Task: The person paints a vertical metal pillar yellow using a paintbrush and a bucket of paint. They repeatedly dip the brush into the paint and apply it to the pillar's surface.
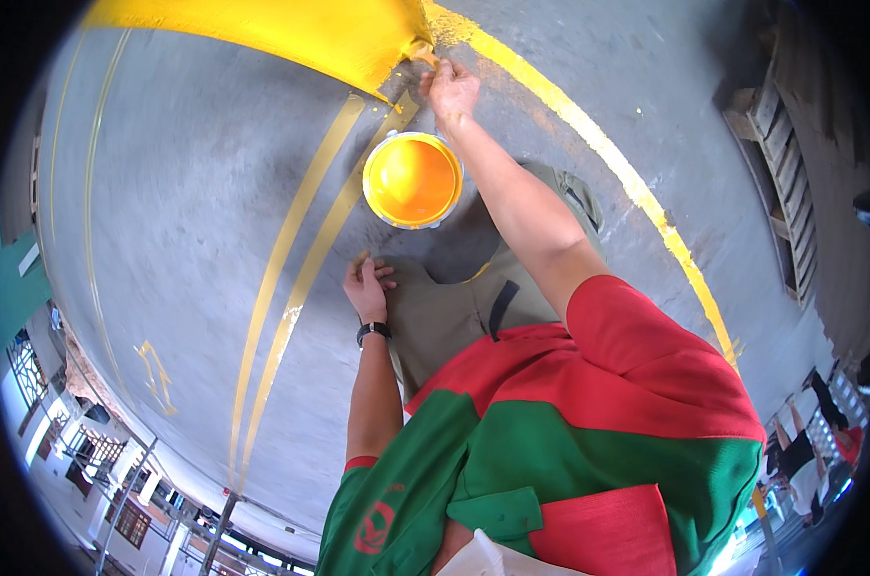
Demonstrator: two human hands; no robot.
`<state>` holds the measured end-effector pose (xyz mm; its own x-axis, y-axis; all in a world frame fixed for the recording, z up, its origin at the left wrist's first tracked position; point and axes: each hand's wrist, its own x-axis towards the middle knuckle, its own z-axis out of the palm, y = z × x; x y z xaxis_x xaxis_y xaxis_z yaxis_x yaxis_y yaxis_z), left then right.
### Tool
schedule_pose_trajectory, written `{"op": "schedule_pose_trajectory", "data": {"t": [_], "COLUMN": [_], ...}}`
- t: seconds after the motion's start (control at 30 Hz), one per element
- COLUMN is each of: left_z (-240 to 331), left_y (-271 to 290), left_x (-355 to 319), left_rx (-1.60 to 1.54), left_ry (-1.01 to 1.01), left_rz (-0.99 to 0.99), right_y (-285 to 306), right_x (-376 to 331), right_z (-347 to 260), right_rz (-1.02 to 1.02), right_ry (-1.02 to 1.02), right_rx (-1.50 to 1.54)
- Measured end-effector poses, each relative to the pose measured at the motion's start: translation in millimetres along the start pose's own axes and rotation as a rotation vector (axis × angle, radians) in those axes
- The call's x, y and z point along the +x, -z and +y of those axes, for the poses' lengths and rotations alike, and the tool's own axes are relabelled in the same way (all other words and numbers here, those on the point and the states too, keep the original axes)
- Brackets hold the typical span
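The right hand (451, 91) is closed around a paintbrush (418, 50), its bristles touching the wet yellow painted patch (291, 29) just ahead; the left hand (367, 288) rests open-fingered on the concrete floor (185, 192), near the yellow paint bucket (412, 180) between both hands

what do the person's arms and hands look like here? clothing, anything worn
Both forearms are bare. The left hand has a black watch at the wrist; the right hand wears nothing. Short sleeves: the left green with a red cuff, the right red, on a red-and-green shirt.
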<state>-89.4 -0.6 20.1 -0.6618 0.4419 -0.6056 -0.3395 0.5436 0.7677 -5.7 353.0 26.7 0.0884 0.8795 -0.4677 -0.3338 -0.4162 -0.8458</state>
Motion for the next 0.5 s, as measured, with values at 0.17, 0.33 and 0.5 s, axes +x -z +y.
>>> {"op": "schedule_pose_trajectory", "data": {"t": [0.17,0.33,0.5], "left_z": [-4,-5,-5], "left_y": [0,3,4], "left_x": [1,2,-1], "left_rx": [-0.048,-0.012,-0.005], "left_ry": [0.020,0.004,-0.007], "left_rz": [0.005,-0.004,-0.012], "right_y": [14,3,-7], "right_x": [-13,-5,21], "right_z": [8,7,12], "right_rz": [0.032,0.163,0.093], "right_ry": [0.009,-0.103,-0.272], "right_rx": [-0.034,-0.063,0.434]}}
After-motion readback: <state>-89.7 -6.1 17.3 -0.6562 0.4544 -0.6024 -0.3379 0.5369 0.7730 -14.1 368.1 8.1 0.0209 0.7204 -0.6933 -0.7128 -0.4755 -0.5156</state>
